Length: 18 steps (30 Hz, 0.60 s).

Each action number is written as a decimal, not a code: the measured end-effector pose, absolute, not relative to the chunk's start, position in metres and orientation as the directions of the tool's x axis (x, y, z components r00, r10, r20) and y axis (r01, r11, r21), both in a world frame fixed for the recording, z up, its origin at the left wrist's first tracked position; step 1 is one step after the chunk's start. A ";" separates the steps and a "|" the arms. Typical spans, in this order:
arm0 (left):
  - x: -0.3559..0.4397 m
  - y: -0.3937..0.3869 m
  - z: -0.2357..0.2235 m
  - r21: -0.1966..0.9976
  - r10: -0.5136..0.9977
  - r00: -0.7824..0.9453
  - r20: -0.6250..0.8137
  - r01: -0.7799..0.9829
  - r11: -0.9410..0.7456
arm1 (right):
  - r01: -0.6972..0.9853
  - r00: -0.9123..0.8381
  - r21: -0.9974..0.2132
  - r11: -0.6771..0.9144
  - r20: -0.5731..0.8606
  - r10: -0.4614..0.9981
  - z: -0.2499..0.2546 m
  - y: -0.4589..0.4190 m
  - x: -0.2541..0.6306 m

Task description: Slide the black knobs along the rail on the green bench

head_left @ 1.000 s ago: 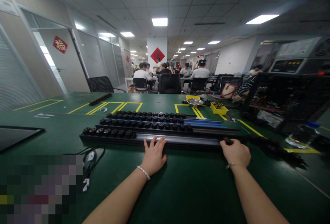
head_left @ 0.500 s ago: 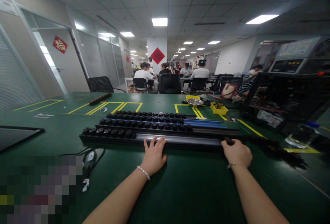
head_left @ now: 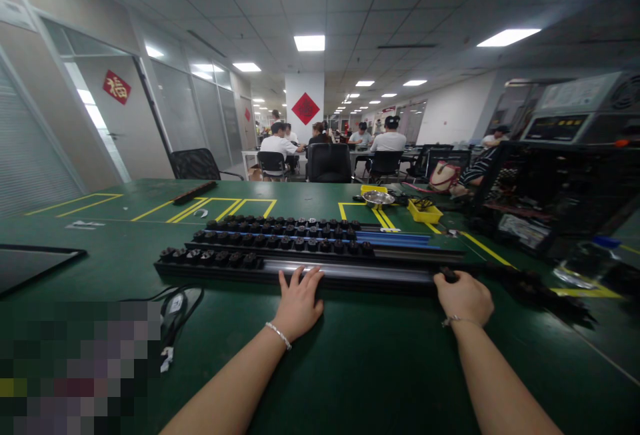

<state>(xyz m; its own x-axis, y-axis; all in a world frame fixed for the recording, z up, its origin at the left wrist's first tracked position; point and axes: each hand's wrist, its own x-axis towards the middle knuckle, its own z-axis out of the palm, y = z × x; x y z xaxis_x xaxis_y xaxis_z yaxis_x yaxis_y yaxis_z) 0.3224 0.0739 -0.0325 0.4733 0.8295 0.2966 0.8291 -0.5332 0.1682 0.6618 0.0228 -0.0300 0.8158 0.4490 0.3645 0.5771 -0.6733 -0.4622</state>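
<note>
Across the green table lies a long black rail [head_left: 360,270] with a shiny channel, the nearest of several parallel rails. Small black round pieces [head_left: 220,258] fill its left end. My left hand [head_left: 299,305] rests on the rail's near edge, fingers spread, palm down. At the rail's right end my right hand [head_left: 466,296] pinches a small black piece [head_left: 449,275], mostly covered by the fingers. Just behind, a blue rail [head_left: 400,239] and others carry rows of similar black pieces [head_left: 280,242].
Right of my hand lies a pile of dark parts [head_left: 540,291], near a clear container [head_left: 585,263]. Farther back are a metal bowl [head_left: 379,199] and a yellow bin [head_left: 425,212]. A cable [head_left: 183,318] and a black tray [head_left: 40,265] lie left. People sit at tables beyond.
My right hand has shifted slightly to the right along the rail with the small black piece. The left hand stays where it was.
</note>
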 end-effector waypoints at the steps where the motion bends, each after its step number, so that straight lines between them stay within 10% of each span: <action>1: 0.322 0.074 -0.033 0.170 0.829 0.474 0.298 0.828 -0.534 | 0.573 0.818 -0.465 -0.675 0.365 0.444 -0.031 0.023 0.663; 18: 0.322 0.073 -0.033 0.166 0.826 0.471 0.310 0.829 -0.534 | 0.550 0.834 -0.502 -0.668 0.375 0.405 -0.033 0.023 0.666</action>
